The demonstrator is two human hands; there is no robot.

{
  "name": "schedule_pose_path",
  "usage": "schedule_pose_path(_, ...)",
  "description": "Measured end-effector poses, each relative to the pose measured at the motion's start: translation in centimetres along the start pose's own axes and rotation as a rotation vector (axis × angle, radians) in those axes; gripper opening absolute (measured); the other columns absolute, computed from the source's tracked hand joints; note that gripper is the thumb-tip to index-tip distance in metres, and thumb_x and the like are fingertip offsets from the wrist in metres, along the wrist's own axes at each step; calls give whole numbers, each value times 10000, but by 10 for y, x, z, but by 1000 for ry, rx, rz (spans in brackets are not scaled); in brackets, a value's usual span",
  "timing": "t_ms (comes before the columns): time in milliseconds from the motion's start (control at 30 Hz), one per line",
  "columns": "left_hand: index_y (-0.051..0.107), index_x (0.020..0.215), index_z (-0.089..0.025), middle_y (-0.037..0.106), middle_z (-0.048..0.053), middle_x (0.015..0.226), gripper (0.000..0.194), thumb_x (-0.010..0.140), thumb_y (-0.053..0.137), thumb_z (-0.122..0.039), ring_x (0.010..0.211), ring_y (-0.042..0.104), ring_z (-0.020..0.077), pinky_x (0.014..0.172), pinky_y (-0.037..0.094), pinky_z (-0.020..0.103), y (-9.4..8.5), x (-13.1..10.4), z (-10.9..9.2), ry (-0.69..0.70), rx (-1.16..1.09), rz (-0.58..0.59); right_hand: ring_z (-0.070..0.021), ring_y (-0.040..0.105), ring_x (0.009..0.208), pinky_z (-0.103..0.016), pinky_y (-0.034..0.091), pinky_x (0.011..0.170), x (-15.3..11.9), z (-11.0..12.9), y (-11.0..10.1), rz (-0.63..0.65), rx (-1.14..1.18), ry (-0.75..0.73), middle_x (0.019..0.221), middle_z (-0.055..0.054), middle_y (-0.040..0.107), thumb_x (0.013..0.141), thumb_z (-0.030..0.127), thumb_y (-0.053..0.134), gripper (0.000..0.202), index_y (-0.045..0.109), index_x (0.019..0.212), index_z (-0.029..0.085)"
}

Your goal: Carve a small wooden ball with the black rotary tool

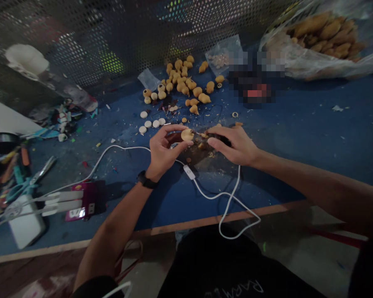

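Left hand (164, 148) is gripping a smooth, round gourd (187, 135); right hand (236, 145) is pinching a thin, crosswise tool (202, 134) pointing leftward.

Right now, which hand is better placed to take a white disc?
Probably the left hand: white discs lie just beyond it, with the right hand farther off. The left holds a small gourd, though, which should go down first.

The left forearm (124, 223) slants up to the left hand (163, 147), its thumb (182, 147) and index finger (174, 127) curved into a pinch, while the right forearm (298, 176) slopes in sideways, the right hand (234, 144) opposite with bent fingers (220, 130).
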State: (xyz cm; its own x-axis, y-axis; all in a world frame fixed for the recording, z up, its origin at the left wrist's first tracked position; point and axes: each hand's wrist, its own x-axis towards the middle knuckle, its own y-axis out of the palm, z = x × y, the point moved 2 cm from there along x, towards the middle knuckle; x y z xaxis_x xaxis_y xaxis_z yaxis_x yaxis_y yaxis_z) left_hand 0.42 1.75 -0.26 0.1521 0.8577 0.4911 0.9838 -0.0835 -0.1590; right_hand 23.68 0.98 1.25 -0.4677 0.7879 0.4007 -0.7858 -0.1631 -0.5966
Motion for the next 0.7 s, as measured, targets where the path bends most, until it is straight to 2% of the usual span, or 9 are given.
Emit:
schedule_pose_path(233, 750, 1214, -252, 742, 65, 1247, 356, 887, 849, -354, 1039, 795, 187, 936, 670, 347, 0, -2, -4, -26, -3, 68, -154, 638, 644, -297, 422, 634, 3, 0, -1, -15, 4, 15, 778, -16, 716, 1080, 444, 490, 348, 716, 1057, 180)
schedule_pose_path(400, 737, 1207, -248, 735, 70, 1246, 380, 865, 868, -350, 1039, 798, 191, 934, 674, 350, 1, -3, -3, -42, -41, 81, -165, 645, 651, -302, 431, 623, 2, 1, -1, 2, -25, 21, 825, -40, 750, 1082, 483, 472, 392, 725, 1082, 182)
schedule_pose_path(567, 728, 1205, -227, 782, 87, 1226, 398, 863, 866, -378, 1083, 803, 219, 942, 679, 359, 1, -4, -3, -97, -54, 107, -189, 704, 760, -304, 473, 701, 2, 0, 0, -6, -27, 15, 876, -53, 772, 1080, 466, 487, 377, 736, 1079, 182)
schedule_pose_path(700, 697, 1279, -245, 803, 71, 1159, 508, 836, 890, -399, 1011, 819, 212, 871, 691, 334, 2, -4, 0, -85, -49, 84, -195, 699, 751, -312, 483, 710, 2, 0, 0, -8, -29, 25, 860, -52, 766, 1074, 473, 496, 378, 740, 1086, 185)
